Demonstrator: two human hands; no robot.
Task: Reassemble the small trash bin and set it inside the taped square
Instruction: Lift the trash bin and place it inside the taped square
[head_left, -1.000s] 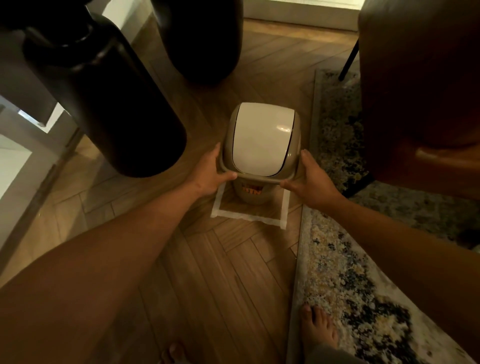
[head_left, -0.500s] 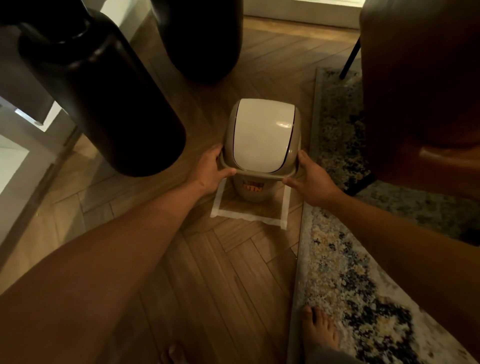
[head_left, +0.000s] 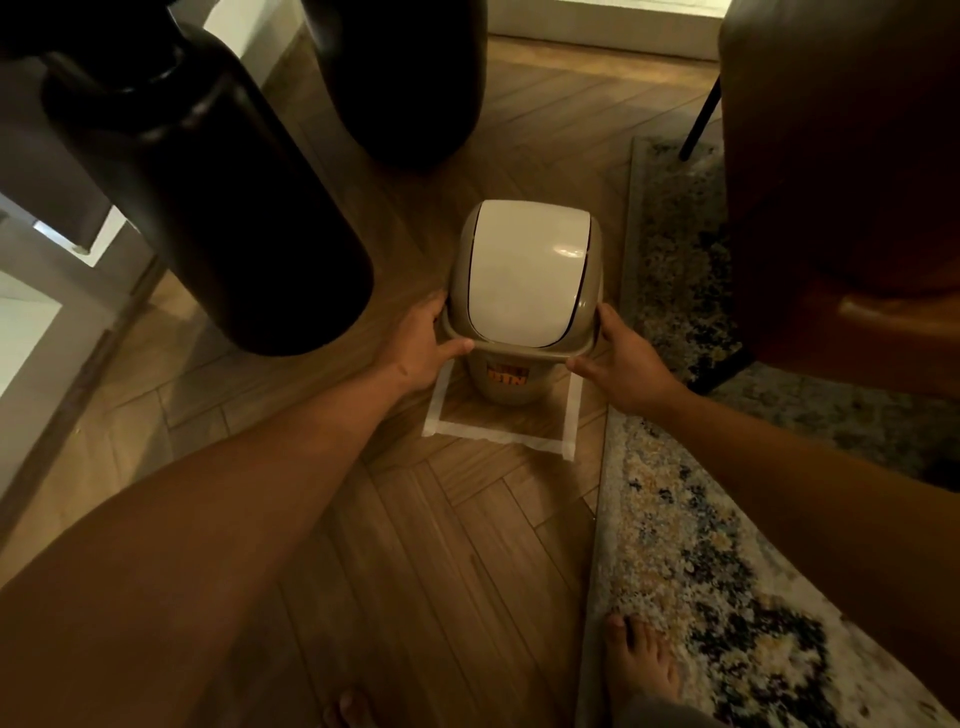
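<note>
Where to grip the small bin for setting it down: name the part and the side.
Grip the trash bin under the lid's flared rim, from both sides at once, as the left hand and right hand do. The tapered body gives poor purchase, and the white flap probably swings.

the bin (head_left: 511, 382) is small and beige, tapering toward its base, with an orange label on the near side reading "bin". its lid (head_left: 522, 280) is seated on top: a beige domed frame around a white swing flap, shut, with a bright glare spot near its right edge. the bin stands upright within the taped square (head_left: 498, 434), toward the square's far part. the square is pale tape stuck to the wooden floor; its near strip and both side strips show, while the far strip is hidden behind the bin.
</note>
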